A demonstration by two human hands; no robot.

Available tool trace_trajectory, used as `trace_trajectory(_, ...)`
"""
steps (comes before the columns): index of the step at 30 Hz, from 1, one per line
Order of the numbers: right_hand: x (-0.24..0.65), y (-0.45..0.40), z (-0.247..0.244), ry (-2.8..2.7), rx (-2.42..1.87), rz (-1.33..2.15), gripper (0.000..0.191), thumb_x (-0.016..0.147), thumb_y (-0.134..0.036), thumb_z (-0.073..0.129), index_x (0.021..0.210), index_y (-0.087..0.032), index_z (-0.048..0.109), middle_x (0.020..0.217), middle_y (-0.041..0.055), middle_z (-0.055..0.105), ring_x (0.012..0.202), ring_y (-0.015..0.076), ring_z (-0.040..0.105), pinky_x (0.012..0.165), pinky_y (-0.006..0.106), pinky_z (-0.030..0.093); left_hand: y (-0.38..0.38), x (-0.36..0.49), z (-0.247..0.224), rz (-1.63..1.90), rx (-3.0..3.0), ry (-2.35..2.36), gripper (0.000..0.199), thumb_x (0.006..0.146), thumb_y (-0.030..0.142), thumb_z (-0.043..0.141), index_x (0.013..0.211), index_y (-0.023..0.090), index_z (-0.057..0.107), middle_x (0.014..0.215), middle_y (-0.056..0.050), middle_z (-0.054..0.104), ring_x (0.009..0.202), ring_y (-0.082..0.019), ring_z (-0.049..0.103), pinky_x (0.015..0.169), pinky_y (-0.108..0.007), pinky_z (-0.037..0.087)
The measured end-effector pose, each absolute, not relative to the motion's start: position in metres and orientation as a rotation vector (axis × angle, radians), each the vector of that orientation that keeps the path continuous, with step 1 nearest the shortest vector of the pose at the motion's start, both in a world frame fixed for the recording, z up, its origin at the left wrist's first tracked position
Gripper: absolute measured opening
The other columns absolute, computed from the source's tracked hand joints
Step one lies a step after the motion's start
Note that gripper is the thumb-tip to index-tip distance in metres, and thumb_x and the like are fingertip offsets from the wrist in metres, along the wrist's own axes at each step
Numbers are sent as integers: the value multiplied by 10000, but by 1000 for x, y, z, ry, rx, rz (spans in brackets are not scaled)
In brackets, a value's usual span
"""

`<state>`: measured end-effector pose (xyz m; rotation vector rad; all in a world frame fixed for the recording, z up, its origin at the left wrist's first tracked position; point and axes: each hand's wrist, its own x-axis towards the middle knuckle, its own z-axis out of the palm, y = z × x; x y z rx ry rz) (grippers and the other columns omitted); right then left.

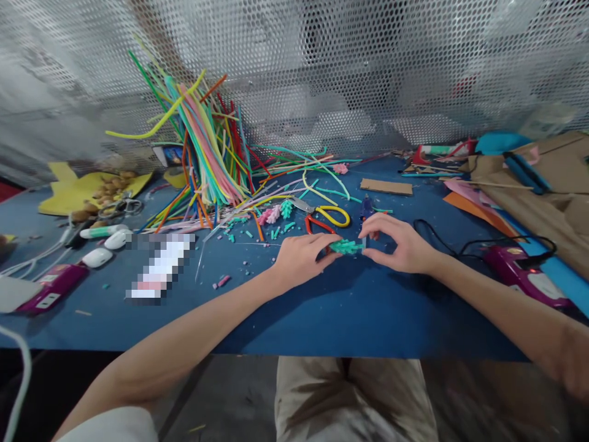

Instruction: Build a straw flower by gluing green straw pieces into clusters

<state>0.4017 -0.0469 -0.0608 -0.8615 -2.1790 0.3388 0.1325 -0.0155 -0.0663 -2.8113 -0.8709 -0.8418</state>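
Note:
Over the front half of the blue table, my left hand [301, 261] pinches a teal fuzzy sprig [346, 247], which looks made of short pipe cleaner pieces. My right hand [398, 245] is at the sprig's right end, its thumb and forefinger closed on a small pale bluish piece [364, 242]. Whether that piece is joined to the sprig I cannot tell. Just behind the hands lie scissors [334, 215] with one red and one yellow handle. Finished-looking pink sprigs [271, 213] and another teal sprig [286, 209] rest left of the blades.
A tall bundle of coloured pipe cleaners [207, 147] leans at the back left. Cut bits [223, 281] are scattered around. A blurred-out bright rectangle [163, 267], purple power strips [524, 276], a dark blue tool [367, 207], a cardboard strip [386, 186] and brown paper [501, 184] also lie there.

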Motion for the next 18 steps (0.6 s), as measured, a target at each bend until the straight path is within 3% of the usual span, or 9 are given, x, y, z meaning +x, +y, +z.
trace_trajectory(4, 397, -49, -60, -2168, -837, 222, 148, 867, -247, 720, 1002, -233, 661, 1055, 61, 640, 1002, 204, 629, 915, 362, 524, -15, 130, -66, -824, -2850, -870, 274, 990, 385, 583, 1213, 244, 656, 1066, -16, 756, 920, -147, 732, 705, -226, 526)
trace_trajectory(12, 396, -48, -61, -2189, -846, 144, 83, 884, -259, 713, 961, -237, 694, 997, 60, 677, 933, 199, 651, 862, 361, 534, -16, 132, -67, -897, -2959, -884, 291, 989, 388, 578, 1217, 220, 644, 1120, -48, 723, 1009, -173, 704, 847, -281, 562)
trace_trajectory(18, 394, -49, -62, -2185, -836, 99, 58, 888, -257, 710, 943, -240, 701, 966, 54, 691, 898, 194, 658, 839, 369, 540, -12, 130, -70, -881, -3000, -900, 283, 1006, 341, 550, 1262, 243, 621, 1159, -34, 713, 1038, -162, 697, 857, -273, 569)
